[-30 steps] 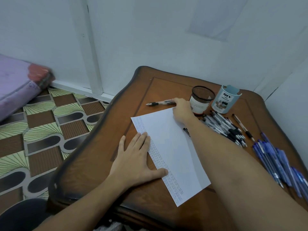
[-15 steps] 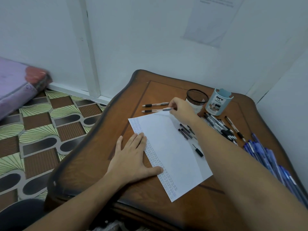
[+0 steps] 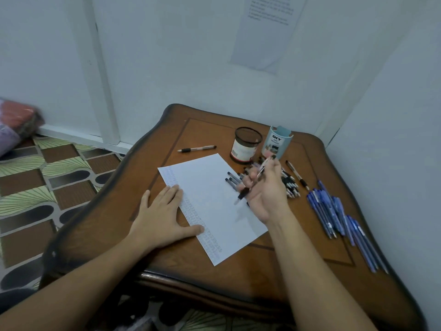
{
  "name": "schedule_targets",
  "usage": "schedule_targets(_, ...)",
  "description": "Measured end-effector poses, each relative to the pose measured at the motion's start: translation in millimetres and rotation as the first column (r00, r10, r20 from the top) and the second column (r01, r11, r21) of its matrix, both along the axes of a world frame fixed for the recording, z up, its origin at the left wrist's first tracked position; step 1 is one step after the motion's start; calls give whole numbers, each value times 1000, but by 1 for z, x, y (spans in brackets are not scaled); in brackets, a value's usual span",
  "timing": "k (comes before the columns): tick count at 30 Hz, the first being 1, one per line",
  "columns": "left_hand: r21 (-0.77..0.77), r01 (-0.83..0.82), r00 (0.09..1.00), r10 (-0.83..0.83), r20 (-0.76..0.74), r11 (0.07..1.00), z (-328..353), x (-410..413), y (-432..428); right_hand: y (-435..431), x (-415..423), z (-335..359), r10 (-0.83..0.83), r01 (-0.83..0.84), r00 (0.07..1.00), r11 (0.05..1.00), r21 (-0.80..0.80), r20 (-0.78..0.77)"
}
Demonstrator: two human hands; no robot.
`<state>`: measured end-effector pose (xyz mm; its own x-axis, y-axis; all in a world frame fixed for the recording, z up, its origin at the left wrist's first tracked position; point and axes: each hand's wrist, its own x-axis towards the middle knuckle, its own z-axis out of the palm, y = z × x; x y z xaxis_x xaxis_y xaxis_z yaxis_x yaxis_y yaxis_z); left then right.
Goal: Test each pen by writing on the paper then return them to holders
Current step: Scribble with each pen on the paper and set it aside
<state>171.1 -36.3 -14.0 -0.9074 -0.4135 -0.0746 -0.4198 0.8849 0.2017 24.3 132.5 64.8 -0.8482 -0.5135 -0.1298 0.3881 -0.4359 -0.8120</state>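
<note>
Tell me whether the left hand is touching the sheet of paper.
Touching. The head view shows the left hand lying flat, its fingertips and thumb overlapping the paper's printed edge.

Holders (image 3: 260,145) behind paper (image 3: 210,201); pens (image 3: 334,211) right

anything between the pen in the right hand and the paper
Nothing visible does. The pen in the right hand hangs tip-down over bare paper; a few loose pens lie on the sheet just beyond the tip, not under it.
</note>
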Motion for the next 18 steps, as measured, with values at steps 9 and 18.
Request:
schedule_targets(9, -8, 8, 1000, -9, -9, 1000, 0, 1, 2, 8, 21, -10, -7, 7, 1000, 997, 71, -2)
schedule_targets(18, -18, 13, 1000, -13, -14, 1000, -3, -1, -1, 20, 24, -23, 125, -116, 990, 986, 118, -66)
